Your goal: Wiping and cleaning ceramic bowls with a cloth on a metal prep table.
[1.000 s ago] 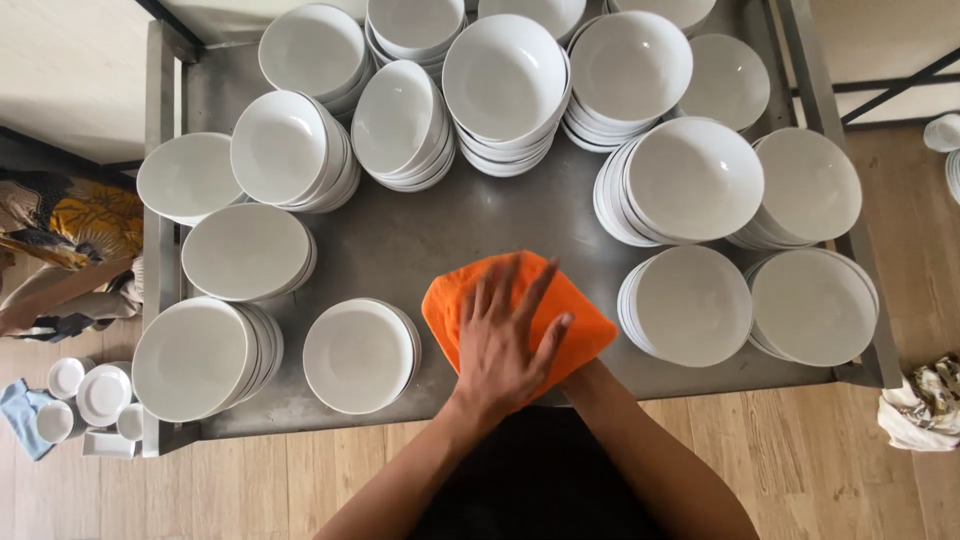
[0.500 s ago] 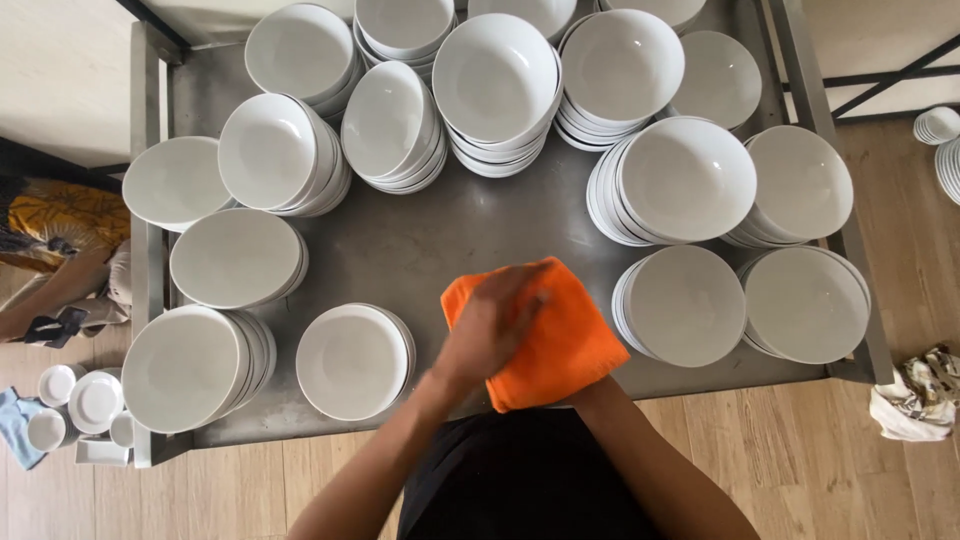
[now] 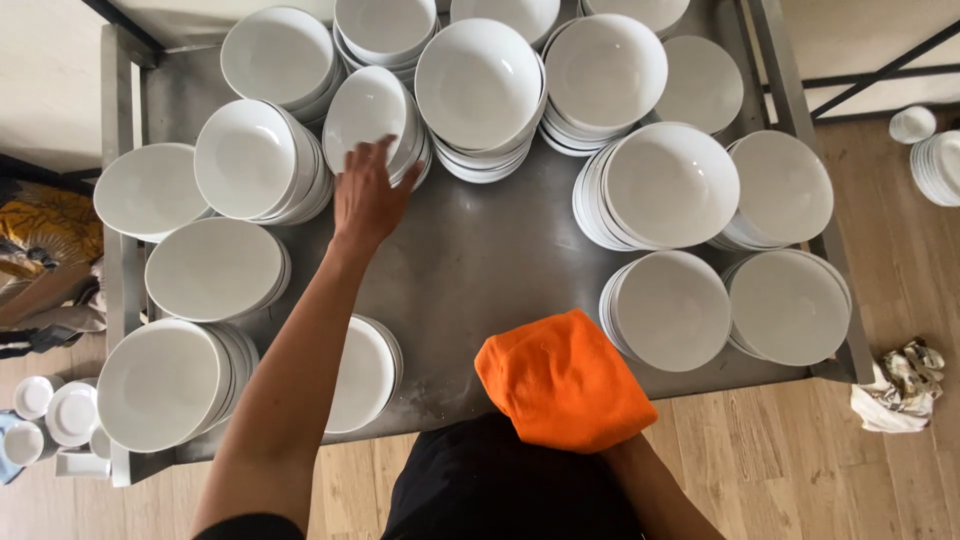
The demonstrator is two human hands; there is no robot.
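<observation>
My left hand (image 3: 367,196) reaches across the steel table (image 3: 480,260) with fingers spread, touching the near rim of a tilted stack of white bowls (image 3: 370,115). An orange cloth (image 3: 562,380) lies over the table's near edge and covers my right hand, which is hidden under it; only the right forearm shows below the cloth. Stacks of white bowls and plates ring the table's bare middle.
Further white stacks stand close by: a plate pile (image 3: 362,375) under my left forearm, bowls (image 3: 672,310) to the cloth's right, and a deep bowl stack (image 3: 480,85) at the back. Small dishes (image 3: 60,415) sit on the floor left; a crumpled rag (image 3: 900,385) lies right.
My left hand left the orange cloth and stretched forward to the tilted bowl stack. The cloth slid toward the near edge, now draped over my right hand.
</observation>
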